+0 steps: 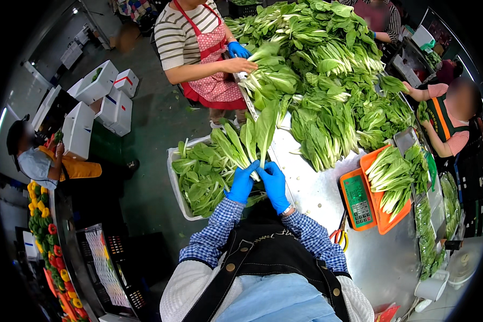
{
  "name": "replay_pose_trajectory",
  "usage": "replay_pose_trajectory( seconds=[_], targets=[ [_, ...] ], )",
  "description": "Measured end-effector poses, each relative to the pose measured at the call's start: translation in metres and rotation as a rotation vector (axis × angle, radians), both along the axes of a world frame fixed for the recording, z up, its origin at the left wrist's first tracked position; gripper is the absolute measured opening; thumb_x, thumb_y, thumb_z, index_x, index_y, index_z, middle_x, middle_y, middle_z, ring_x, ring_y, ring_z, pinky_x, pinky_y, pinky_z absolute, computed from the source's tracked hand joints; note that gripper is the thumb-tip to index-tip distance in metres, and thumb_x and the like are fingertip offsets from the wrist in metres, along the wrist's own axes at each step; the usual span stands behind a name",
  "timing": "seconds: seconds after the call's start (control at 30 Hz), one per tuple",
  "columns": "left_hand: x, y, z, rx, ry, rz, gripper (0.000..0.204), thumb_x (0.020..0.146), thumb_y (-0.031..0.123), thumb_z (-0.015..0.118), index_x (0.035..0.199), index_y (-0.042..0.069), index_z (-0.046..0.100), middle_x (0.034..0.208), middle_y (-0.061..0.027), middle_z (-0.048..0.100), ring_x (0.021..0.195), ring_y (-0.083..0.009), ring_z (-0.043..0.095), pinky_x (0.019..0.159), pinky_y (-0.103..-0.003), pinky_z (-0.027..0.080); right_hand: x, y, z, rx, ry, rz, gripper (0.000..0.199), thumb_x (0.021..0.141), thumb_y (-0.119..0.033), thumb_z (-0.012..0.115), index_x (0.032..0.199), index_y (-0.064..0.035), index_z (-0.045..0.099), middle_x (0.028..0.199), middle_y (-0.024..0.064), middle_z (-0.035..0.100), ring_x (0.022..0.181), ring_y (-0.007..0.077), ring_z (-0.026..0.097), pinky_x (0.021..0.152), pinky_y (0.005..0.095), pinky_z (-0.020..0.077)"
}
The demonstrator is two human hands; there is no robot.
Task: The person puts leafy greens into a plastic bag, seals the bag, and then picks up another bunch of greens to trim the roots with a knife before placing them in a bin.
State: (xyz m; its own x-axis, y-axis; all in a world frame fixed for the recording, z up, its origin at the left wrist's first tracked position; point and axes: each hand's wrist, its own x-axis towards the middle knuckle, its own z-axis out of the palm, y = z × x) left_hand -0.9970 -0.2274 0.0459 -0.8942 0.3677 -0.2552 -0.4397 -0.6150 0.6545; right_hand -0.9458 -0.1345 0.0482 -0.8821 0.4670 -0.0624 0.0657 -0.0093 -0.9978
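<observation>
Both my hands wear blue gloves and meet in front of me, over the near edge of the metal table (pixel 311 188). My left hand (pixel 241 183) is closed around the white stem ends of a small bunch of leafy greens (pixel 229 144), its leaves pointing away from me. My right hand (pixel 274 187) pinches the base of a long single green leaf (pixel 265 129) that stands beside the bunch. Below the greens, to the left, is a white tub (pixel 176 185) full of loose leaves. A large pile of greens (pixel 327 129) covers the far part of the table.
Right of my hands stand an orange scale (pixel 354 188) and an orange tray (pixel 383 222) of greens. Scissors (pixel 339 236) lie at the near edge. Co-workers handle greens across the table (pixel 198 70) and at right (pixel 451 123). White boxes (pixel 115 112) stand at left.
</observation>
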Motion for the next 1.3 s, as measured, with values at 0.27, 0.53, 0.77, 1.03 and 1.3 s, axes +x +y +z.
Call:
replay_pose_trajectory(
  seconds=[0.27, 0.53, 0.77, 1.03, 1.3],
  targets=[
    [-0.021, -0.012, -0.013, 0.104, 0.116, 0.065, 0.02, 0.086, 0.007, 0.054, 0.101, -0.006, 0.054, 0.09, -0.0123, 0.061, 0.08, -0.0201, 0.06, 0.075, -0.029, 0.05, -0.002, -0.001, 0.026, -0.621, 0.177, -0.187, 0.016, 0.086, -0.016, 0.057, 0.082, -0.0037, 0.048, 0.087, 0.0097, 0.059, 0.082, 0.0176, 0.061, 0.074, 0.0296, 0.0506],
    [-0.032, -0.05, -0.006, 0.675, -0.188, -0.015, 0.032, 0.086, 0.011, 0.052, 0.114, -0.005, 0.046, 0.096, -0.0112, 0.057, 0.086, -0.0194, 0.057, 0.079, -0.033, 0.049, 0.004, 0.031, 0.003, 0.379, -0.421, 0.378, 0.025, 0.08, -0.026, 0.063, 0.084, -0.0013, 0.059, 0.07, 0.0062, 0.062, 0.058, 0.0158, 0.059, 0.055, 0.0293, 0.0472],
    [-0.017, -0.042, -0.005, 0.255, -0.123, -0.254, 0.042, 0.083, 0.014, 0.051, 0.119, -0.006, 0.044, 0.099, -0.0145, 0.059, 0.086, -0.0223, 0.06, 0.075, -0.034, 0.051, -0.004, 0.009, 0.04, 0.094, 0.053, 0.09, 0.028, 0.082, -0.019, 0.061, 0.101, 0.0012, 0.06, 0.094, 0.0113, 0.063, 0.086, 0.0157, 0.059, 0.076, 0.028, 0.0464],
    [-0.012, -0.029, -0.003, 0.029, 0.101, -0.402, 0.043, 0.081, 0.001, 0.056, 0.123, 0.001, 0.044, 0.107, -0.0105, 0.057, 0.093, -0.0206, 0.059, 0.079, -0.031, 0.051, -0.009, 0.016, 0.033, -0.135, -0.08, 0.141, 0.021, 0.081, -0.01, 0.061, 0.096, 0.0039, 0.059, 0.079, 0.0073, 0.063, 0.064, 0.011, 0.057, 0.058, 0.022, 0.0462],
    [-0.016, -0.011, -0.016, 0.015, 0.004, -0.197, 0.028, 0.085, 0.012, 0.05, 0.107, -0.006, 0.053, 0.1, -0.0145, 0.06, 0.091, -0.0241, 0.06, 0.077, -0.034, 0.05, -0.009, 0.022, 0.007, -0.456, 0.142, -0.119, 0.011, 0.086, -0.009, 0.052, 0.09, 0.0012, 0.053, 0.087, 0.0097, 0.061, 0.08, 0.017, 0.06, 0.078, 0.0282, 0.0477]
  ],
)
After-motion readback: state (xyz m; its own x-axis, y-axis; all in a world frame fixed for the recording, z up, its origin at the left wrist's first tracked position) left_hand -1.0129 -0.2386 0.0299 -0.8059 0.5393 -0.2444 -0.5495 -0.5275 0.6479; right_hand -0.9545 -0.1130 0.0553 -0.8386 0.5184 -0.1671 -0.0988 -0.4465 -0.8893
